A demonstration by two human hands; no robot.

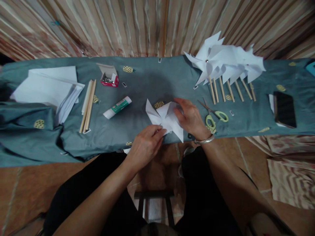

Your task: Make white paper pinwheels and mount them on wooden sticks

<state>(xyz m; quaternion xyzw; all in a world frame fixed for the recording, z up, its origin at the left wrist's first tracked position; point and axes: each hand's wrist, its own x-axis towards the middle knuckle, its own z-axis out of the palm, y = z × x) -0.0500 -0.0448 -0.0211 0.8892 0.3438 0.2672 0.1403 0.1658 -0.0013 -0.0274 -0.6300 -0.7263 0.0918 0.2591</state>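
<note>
A white paper pinwheel head [165, 122] lies between my hands near the table's front edge, its blades folded toward the middle. My left hand [149, 139] pinches its lower blade between thumb and fingers. At the upper right blade is my right hand [189, 116], its fingers curled over the paper's edge and gripping it. No stick shows on this pinwheel. To the left lies a glue stick [117, 107] with a green label. Green-handled scissors [213, 114] rest just right of my right hand, blades pointing away.
Several finished pinwheels [223, 62] on wooden sticks lie at the back right. A phone [284, 109] is at far right. On the left are a red box of metal pins [109, 77], wooden sticks [88, 106] and white paper sheets [49, 85]. Bunched tablecloth [27, 131] covers the left end.
</note>
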